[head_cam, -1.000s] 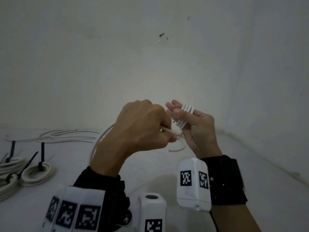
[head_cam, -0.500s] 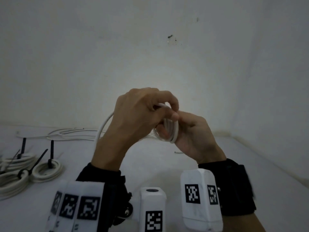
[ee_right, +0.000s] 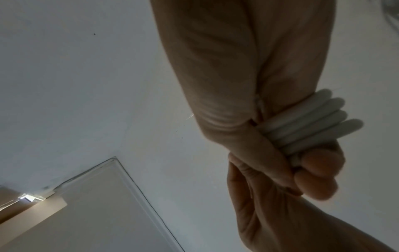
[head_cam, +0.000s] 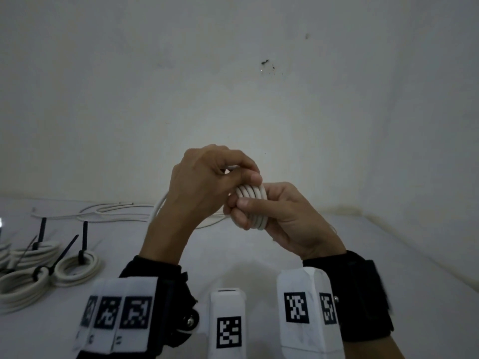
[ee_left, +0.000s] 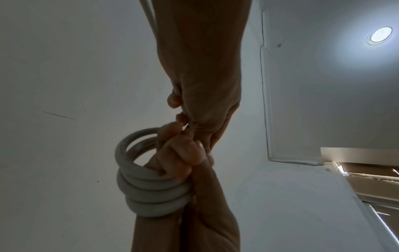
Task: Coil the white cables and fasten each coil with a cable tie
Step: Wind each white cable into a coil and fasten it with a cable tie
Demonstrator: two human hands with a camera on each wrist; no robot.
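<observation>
White tabletop (head_cam: pixel 259 268) under a bare wall (head_cam: pixel 233 86), from the head. Two hands raised at centre. Left hand (head_cam: pixel 204 182) fisted round a loose strand (head_cam: pixel 158 209) at the 12 o'clock side of one coil (head_cam: pixel 252 203). Right hand (head_cam: pixel 290 218) clamping that coil, thumb across four visible turns, fingers behind. Coil held clear above the table, on edge, turns running 12 to 6 o'clock and stacked from 9 toward 3. At 8 o'clock, at least three finished coils (head_cam: pixel 77 268) lying flat, and four black cable ties (head_cam: pixel 84 239) with tails up. At 10 o'clock, several loose cables (head_cam: pixel 111 212) stretched 9 to 3. Six square black-and-white marker tags (head_cam: pixel 229 331) on the wrist units; no readable writing.

From the left wrist: left hand (ee_left: pixel 205 88) at 12 o'clock, fingers closed on the strand (ee_left: pixel 148 15). Right hand (ee_left: pixel 187 213) at 6 o'clock, wrapped round the coil (ee_left: pixel 151 192), four turns stacked 12 to 6. One ceiling light (ee_left: pixel 380 35) at 2 o'clock.

From the right wrist: right hand (ee_right: pixel 248 76) at 12 o'clock, closed on the coil (ee_right: pixel 308 122), four turns slanting 8 to 2 o'clock. Left hand (ee_right: pixel 270 204) at 5 o'clock, grip hidden.
</observation>
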